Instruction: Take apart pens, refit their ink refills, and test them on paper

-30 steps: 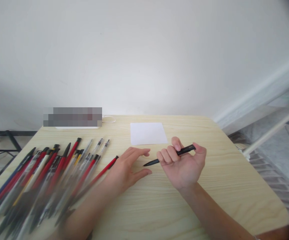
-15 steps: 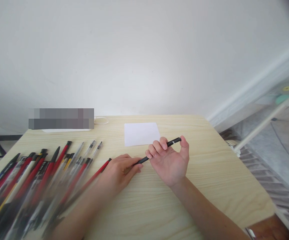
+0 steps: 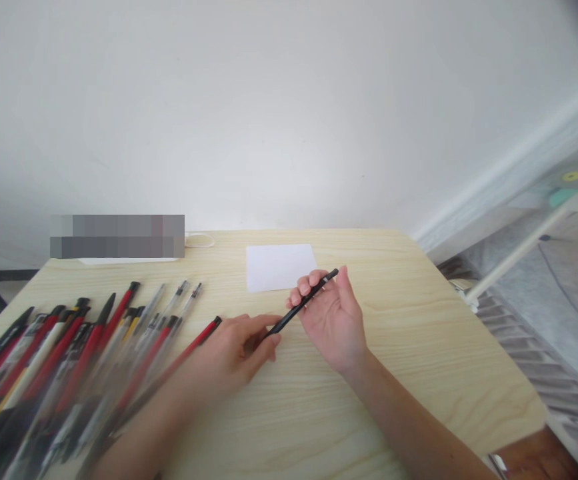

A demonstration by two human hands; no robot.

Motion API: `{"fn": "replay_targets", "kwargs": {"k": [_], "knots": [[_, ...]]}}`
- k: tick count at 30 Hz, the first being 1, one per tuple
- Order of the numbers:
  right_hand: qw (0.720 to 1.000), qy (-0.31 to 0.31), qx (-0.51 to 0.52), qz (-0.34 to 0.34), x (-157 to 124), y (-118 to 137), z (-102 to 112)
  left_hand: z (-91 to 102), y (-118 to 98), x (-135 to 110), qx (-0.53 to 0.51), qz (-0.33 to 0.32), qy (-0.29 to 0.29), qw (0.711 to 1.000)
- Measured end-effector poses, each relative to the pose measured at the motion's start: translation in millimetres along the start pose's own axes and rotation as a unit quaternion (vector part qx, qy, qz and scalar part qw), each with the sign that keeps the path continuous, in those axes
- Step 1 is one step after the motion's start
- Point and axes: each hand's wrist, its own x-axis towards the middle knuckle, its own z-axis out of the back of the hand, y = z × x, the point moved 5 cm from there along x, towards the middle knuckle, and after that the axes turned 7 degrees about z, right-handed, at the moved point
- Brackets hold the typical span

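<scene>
Hands at a light wooden table [image 3: 419,373] with a black pen; clock directions are read from the middle of the pen, twelve being toward the white wall [image 3: 289,120]. The black pen [image 3: 297,309] lies aslant between the two hands, its upper end toward one to two o'clock and its lower end toward seven to eight. The left hand [image 3: 233,347] is clamped on the lower end, pinching it between thumb and fingers; the tip is hidden in this grasp. The right hand [image 3: 333,327] is uncurled, palm up, with the pen across its bent fingers. Its thumb stands upright just beside the upper end of the pen; whether it touches cannot be told. The hands are near each other, joined by the pen.

At eleven o'clock a sheet of white paper [image 3: 276,268] lies flat, its near corner partly behind the right fingers. Between eight and nine o'clock lies a row of many pens [image 3: 76,360], side by side, blurred at their near ends. A red pen [image 3: 203,337] lies nearest the left hand, partly covered by it. At ten o'clock a white cord [image 3: 201,240] loops beside a pixelated object [image 3: 119,237].
</scene>
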Motion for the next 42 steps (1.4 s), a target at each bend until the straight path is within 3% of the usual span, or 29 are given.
{"fn": "replay_targets", "kwargs": {"k": [8,15,21,33,42], "knots": [[0.991,-0.041,-0.129,0.018,5,-6,14,-0.7,4,2,-0.022,0.023,0.002,0.999],[0.972,-0.054,-0.221,0.053,6,-2,23,11.2,5,1,0.095,0.01,-0.031,0.995],[0.97,-0.022,-0.241,0.019,2,-13,18,10.0,3,1,0.175,-0.003,-0.052,0.983],[0.983,0.009,-0.184,0.005,2,-13,15,11.7,3,-1,0.154,-0.01,-0.007,0.988],[0.974,-0.04,-0.221,0.018,1,-13,19,11.9,2,0,0.151,-0.01,0.001,0.988]]}}
